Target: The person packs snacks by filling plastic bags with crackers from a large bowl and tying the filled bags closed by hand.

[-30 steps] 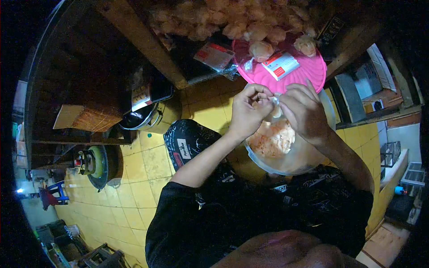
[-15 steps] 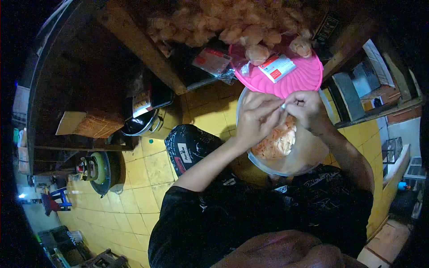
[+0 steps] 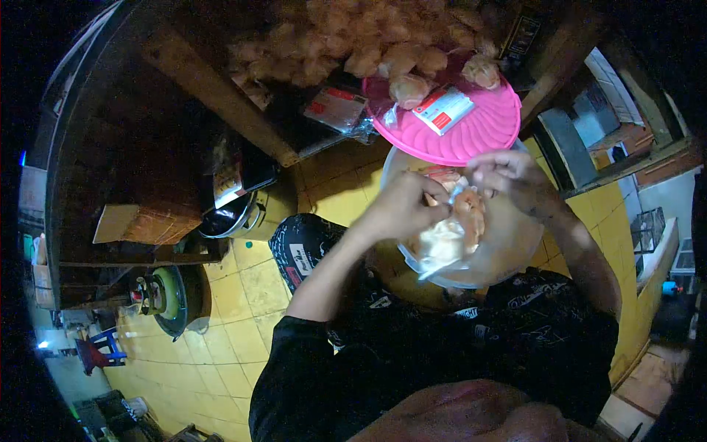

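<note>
Over a wide translucent tub [image 3: 515,254], a small clear plastic bag [image 3: 469,210] with orange-brown contents hangs between my hands. My left hand [image 3: 412,206] pinches the bag from the left, thumb and fingers closed. My right hand [image 3: 512,180] is curled at the bag's upper right, fingertips bent in on its edge and a little blurred. Below, inside the tub, lie reddish food pieces and a pale, shiny plastic heap [image 3: 442,243]. A pink ribbed lid [image 3: 479,136] rests at the tub's far side, carrying a white-and-red packet [image 3: 443,110] and some filled bags [image 3: 409,90].
Many filled bags [image 3: 317,51] are piled on the dark shelf beyond. Another packet of plastic bags [image 3: 337,109] lies left of the lid. A metal pot [image 3: 258,214] and a cardboard box [image 3: 147,223] stand to the left. Yellow tiles [image 3: 236,309] cover the floor.
My hands, pinched together before, have moved apart, the left one lower and leftward. The filled bag now shows between them. The view has shifted slightly.
</note>
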Demonstrator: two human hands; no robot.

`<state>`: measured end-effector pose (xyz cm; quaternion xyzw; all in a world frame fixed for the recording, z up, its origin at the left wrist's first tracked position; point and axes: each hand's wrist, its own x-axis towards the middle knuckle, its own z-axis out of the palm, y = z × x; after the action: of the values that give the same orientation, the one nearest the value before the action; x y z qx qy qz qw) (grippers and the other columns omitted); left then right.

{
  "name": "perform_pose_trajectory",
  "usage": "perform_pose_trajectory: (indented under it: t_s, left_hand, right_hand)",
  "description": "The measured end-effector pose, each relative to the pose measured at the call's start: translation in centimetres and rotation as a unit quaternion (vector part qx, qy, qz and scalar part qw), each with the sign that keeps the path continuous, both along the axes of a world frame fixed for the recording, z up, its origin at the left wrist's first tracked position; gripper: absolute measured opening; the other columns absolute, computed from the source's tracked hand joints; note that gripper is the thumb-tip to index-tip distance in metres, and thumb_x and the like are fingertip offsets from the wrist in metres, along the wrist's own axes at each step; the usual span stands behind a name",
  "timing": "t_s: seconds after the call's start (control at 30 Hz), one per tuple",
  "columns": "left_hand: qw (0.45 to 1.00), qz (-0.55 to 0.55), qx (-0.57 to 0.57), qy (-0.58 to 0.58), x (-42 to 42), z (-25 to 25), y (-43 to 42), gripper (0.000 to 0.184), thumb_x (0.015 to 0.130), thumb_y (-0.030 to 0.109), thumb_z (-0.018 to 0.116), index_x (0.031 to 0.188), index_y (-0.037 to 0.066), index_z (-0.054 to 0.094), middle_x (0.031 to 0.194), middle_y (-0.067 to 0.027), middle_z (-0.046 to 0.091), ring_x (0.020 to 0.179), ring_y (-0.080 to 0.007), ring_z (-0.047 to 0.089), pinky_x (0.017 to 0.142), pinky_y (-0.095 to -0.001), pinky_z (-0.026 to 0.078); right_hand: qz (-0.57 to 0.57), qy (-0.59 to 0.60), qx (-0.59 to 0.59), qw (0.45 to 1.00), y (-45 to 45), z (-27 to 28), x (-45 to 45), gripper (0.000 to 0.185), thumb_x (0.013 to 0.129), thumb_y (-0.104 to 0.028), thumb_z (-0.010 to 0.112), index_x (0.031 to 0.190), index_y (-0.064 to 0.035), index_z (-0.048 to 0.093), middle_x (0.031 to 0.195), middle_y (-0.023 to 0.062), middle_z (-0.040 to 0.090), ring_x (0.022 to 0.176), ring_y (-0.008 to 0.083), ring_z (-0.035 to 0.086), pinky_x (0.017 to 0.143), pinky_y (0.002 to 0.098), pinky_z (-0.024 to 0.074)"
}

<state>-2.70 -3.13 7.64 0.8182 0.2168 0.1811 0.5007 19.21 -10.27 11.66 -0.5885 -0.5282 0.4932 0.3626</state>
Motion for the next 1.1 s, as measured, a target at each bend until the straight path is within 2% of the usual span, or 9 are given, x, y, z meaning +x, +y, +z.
perform_pose_trajectory:
  t_s: [0.07,0.17,0.27,0.4,0.63,0.8,0.87,0.93,1.1]
  left_hand:
    - [0.978,0.096,0.179,-0.055,-1.0,2.9,0.8,0.011,0.072,0.009,0.064,0.077,0.0,0.066,0.07,-0.0153,0.065,0.069,-0.0269,0.065,0.066,-0.0334,0.05]
    - [0.823,0.284,0.384,-0.308,-0.3,5.4,2.8,0.03,0.075,-0.006,0.061,0.105,-0.002,0.062,0.111,-0.0202,0.061,0.106,-0.0342,0.059,0.088,-0.0367,0.048]
    - [0.845,0.259,0.376,-0.278,0.6,5.0,4.4,0.039,0.073,-0.009,0.06,0.111,-0.001,0.059,0.115,-0.0193,0.059,0.113,-0.0349,0.055,0.095,-0.0389,0.044]
    - [0.935,0.152,0.308,-0.089,2.9,-0.3,6.9,0.041,0.067,-0.007,0.061,0.107,0.003,0.063,0.111,-0.0182,0.061,0.106,-0.0342,0.058,0.091,-0.0367,0.047]
    - [0.899,0.193,0.391,0.041,7.5,-4.8,10.2,0.025,0.071,0.004,0.06,0.094,0.007,0.07,0.091,-0.0168,0.064,0.085,-0.0321,0.062,0.075,-0.0412,0.049]
    - [0.894,0.19,0.406,-0.003,7.8,-2.9,8.9,0.013,0.075,0.009,0.061,0.085,0.007,0.069,0.086,-0.0136,0.065,0.083,-0.0308,0.062,0.074,-0.0408,0.049]
    - [0.898,0.174,0.405,-0.005,7.7,-2.1,7.4,0.011,0.076,0.011,0.062,0.084,0.007,0.068,0.085,-0.0127,0.065,0.082,-0.0304,0.062,0.074,-0.0406,0.05]
    - [0.911,0.156,0.369,-0.097,7.7,-2.2,6.1,0.01,0.074,0.007,0.061,0.084,0.006,0.064,0.08,-0.0142,0.063,0.08,-0.0341,0.06,0.068,-0.0424,0.048]
    - [0.92,0.164,0.353,-0.052,7.2,-2.4,4.9,0.012,0.075,0.007,0.061,0.087,0.005,0.063,0.082,-0.0148,0.063,0.081,-0.0343,0.059,0.068,-0.0429,0.048]
  right_hand:
    - [-0.045,-0.013,0.02,0.999,-0.2,0.2,0.6,0.035,0.084,-0.021,0.063,0.108,0.0039,0.059,0.078,0.0027,0.06,0.066,0.0076,0.054,0.058,0.0208,0.0436]
    - [-0.125,0.02,0.107,0.986,0.0,-0.5,1.5,0.042,0.084,-0.021,0.065,0.117,0.0017,0.055,0.083,0.0004,0.054,0.068,0.0068,0.053,0.061,0.021,0.0441]
    - [-0.131,-0.007,0.103,0.986,0.6,-2.2,1.2,0.038,0.083,-0.016,0.065,0.116,0.0012,0.055,0.083,0.0006,0.054,0.067,0.0062,0.051,0.06,0.0212,0.0442]
    - [-0.054,-0.066,0.108,0.99,1.3,-3.9,1.3,0.034,0.081,-0.009,0.064,0.113,0.0011,0.056,0.081,0.0004,0.054,0.068,0.0063,0.051,0.061,0.0217,0.045]
    - [0.007,-0.224,0.213,0.951,2.2,-4.4,-0.1,0.031,0.078,-0.007,0.064,0.108,-0.0006,0.058,0.077,0.0109,0.056,0.067,0.0207,0.058,0.062,0.0325,0.0481]
    - [0.001,-0.341,0.265,0.902,2.4,-3.8,0.2,0.025,0.079,-0.007,0.062,0.102,-0.001,0.057,0.082,0.0153,0.057,0.076,0.0336,0.059,0.07,0.0391,0.0485]
    - [-0.065,-0.373,0.431,0.819,2.4,-3.0,-0.2,0.019,0.081,-0.009,0.06,0.098,-0.0016,0.057,0.085,0.0161,0.058,0.08,0.0359,0.059,0.072,0.0421,0.0476]
    - [-0.083,-0.403,0.419,0.809,2.4,-2.8,0.0,0.02,0.081,-0.01,0.061,0.099,-0.0028,0.057,0.085,0.0166,0.059,0.08,0.0364,0.058,0.071,0.0433,0.0474]
    - [-0.077,-0.443,0.34,0.826,2.8,-3.5,1.0,0.021,0.081,-0.012,0.06,0.1,-0.0042,0.059,0.083,0.0179,0.06,0.08,0.037,0.059,0.071,0.0448,0.0473]
